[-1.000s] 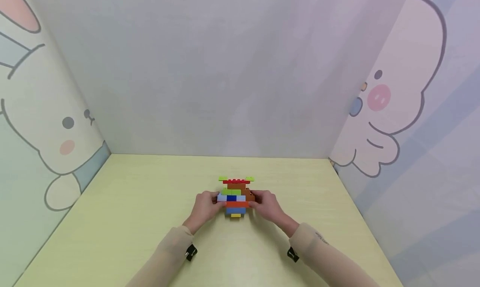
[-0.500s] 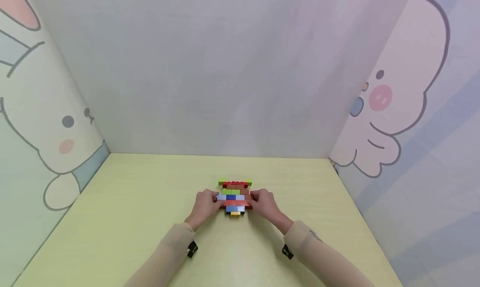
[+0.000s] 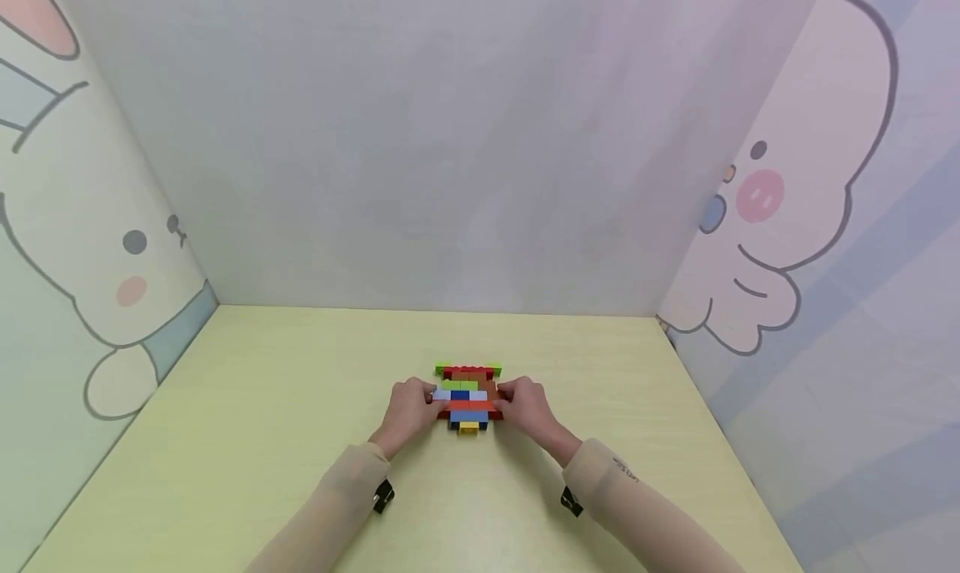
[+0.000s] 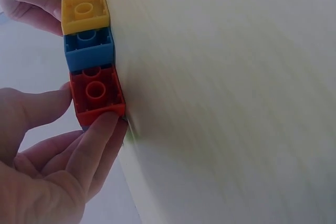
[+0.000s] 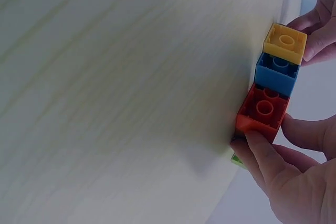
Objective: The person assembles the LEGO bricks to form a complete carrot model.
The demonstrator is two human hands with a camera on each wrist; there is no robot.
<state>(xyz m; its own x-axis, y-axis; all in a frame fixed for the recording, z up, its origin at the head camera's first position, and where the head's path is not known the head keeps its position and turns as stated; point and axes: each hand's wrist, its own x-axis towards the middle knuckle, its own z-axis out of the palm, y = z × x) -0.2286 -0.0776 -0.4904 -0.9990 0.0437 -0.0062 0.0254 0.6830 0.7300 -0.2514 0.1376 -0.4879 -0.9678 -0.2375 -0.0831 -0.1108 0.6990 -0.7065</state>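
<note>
A building-brick model (image 3: 468, 396) made of several coloured rows lies nearly flat on the table, close over its surface. Its yellow brick (image 3: 468, 427) is at the near end, hollow underside toward me; a red row with lime green ends (image 3: 491, 370) forms the far end. My left hand (image 3: 408, 406) pinches the model's left side, fingertips on a red brick (image 4: 98, 95) in the left wrist view. From the right, my right hand (image 3: 531, 408) grips the opposite side, its fingers at a red brick (image 5: 262, 111) in the right wrist view. The model's underside is hidden.
The pale yellow table (image 3: 300, 365) reaches back to a plain grey-white wall (image 3: 450, 181). Side panels with a cartoon rabbit (image 3: 112, 248) and another white cartoon animal (image 3: 795, 181) stand left and right. Small black clips hang at both sleeves.
The model has tipped back from a more upright stance, its far red and green end dropping toward the table. Both hands keep their hold; the right one has shifted slightly left.
</note>
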